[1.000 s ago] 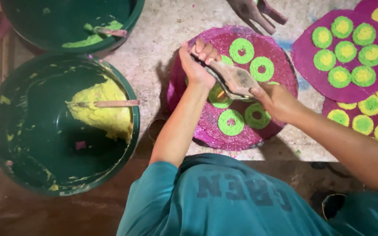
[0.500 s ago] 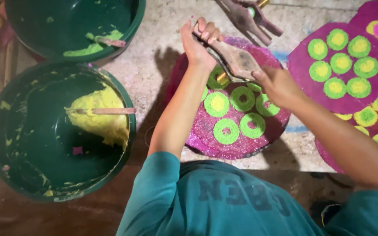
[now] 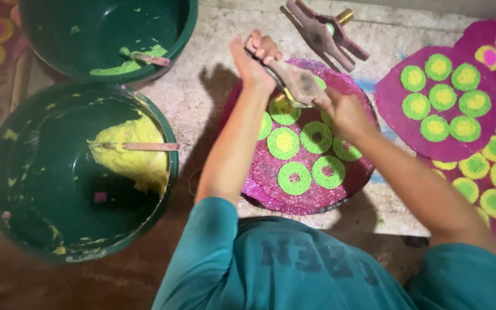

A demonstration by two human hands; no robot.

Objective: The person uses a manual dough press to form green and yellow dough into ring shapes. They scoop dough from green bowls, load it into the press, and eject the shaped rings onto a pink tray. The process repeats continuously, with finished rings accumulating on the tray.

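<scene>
1. Over the round magenta dough disc (image 3: 271, 172), at centre frame: left hand (image 3: 254, 60) and right hand (image 3: 343, 109) both gripping a brown wooden two-handled press (image 3: 297, 80), fingers curled tight around its handles.
2. Hovering above green rings with yellow centres (image 3: 283, 142), at the disc's twelve o'clock edge.
3. Lying at one o'clock from the hands: a second wooden press with brass barrel (image 3: 324, 31), untouched.
4. Sitting at nine o'clock: a dark green round basin with yellow dough (image 3: 127, 152) and a wooden stick (image 3: 139, 146).
5. Resting at three o'clock: more finished magenta discs (image 3: 391, 106).
</scene>
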